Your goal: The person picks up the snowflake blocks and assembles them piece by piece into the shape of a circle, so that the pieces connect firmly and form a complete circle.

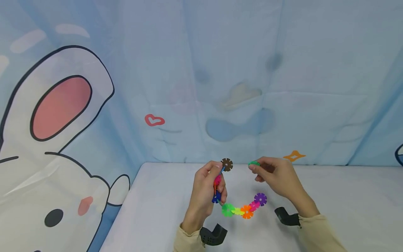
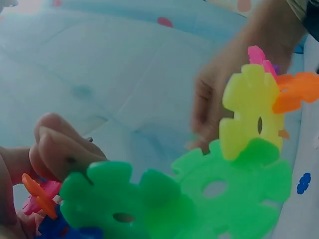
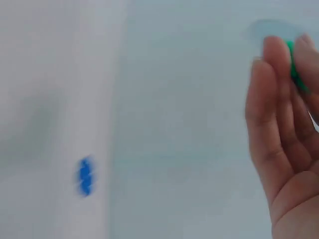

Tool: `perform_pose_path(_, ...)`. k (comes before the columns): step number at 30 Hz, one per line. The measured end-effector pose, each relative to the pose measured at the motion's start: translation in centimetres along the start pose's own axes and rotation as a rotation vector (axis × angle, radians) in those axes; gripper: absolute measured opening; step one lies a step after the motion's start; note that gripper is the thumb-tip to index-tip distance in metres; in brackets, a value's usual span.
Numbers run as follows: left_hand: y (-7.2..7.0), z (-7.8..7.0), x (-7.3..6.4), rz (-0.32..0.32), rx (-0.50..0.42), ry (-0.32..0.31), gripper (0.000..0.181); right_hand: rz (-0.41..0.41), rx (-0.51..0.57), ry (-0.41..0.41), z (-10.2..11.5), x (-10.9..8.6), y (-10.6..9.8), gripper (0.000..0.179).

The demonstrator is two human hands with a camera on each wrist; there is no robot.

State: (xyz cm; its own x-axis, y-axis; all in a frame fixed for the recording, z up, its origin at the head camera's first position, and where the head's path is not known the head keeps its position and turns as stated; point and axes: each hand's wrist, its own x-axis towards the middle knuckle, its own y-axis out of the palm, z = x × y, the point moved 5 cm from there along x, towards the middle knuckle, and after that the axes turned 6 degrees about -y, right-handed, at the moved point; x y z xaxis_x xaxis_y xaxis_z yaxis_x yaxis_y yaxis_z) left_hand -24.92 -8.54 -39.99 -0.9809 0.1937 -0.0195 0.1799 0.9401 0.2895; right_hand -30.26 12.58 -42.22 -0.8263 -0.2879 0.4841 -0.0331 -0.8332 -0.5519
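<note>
A chain of interlocking plastic snowflake discs hangs from my left hand [image 1: 203, 189], which pinches it near the brown disc [image 1: 227, 164] at its upper end. Pink and dark blue discs [image 1: 216, 197] lie against the palm. Below, the chain curves right through a light green disc [image 1: 228, 210], a yellow one [image 1: 237, 211], an orange one [image 1: 247, 211] and a pink one to a purple disc [image 1: 260, 199]. My right hand [image 1: 280, 175] pinches a separate green disc [image 1: 253, 163] between thumb and fingers, apart from the chain; the fingers partly hide it.
Under both hands spreads a white table [image 1: 157, 210]. A pale blue cartoon-printed cloth [image 1: 189, 70] hangs behind it. Black wrist mounts [image 1: 214, 234] sit at both sleeves. In the right wrist view, a small blurred blue shape [image 3: 85, 176] shows on the white surface.
</note>
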Motion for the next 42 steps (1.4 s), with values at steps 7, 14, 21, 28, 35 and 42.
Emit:
perform_pose_path(7, 0.6, -0.1, -0.5, -0.041, -0.039, 0.008, 0.02, -0.148, 0.095, -0.21, 5.1, 0.0, -1.7, 0.019)
perform_pose_path(14, 1.2, -0.1, -0.8, -0.068, -0.124, 0.024, 0.019, -0.253, 0.073, -0.341, 7.0, -0.3, -1.7, 0.031)
perform_pose_path(21, 1.7, -0.1, -1.2, -0.05, -0.145, 0.027, 0.017, -0.293, 0.063, -0.35, 7.5, -0.7, -1.6, 0.03)
perform_pose_path(28, 2.1, -0.2, -1.6, -0.019, -0.143, 0.033, 0.016, -0.295, 0.123, -0.375, 7.8, -0.9, -1.3, 0.031)
perform_pose_path(35, 2.3, -0.4, -1.7, 0.004, -0.126, 0.03, 0.015, -0.298, 0.179, -0.416, 8.0, -0.9, -1.3, 0.035)
perform_pose_path(42, 2.4, -0.5, -1.6, 0.047, -0.108, 0.022, 0.016, -0.315, 0.149, -0.49, 8.9, -0.9, -1.6, 0.04)
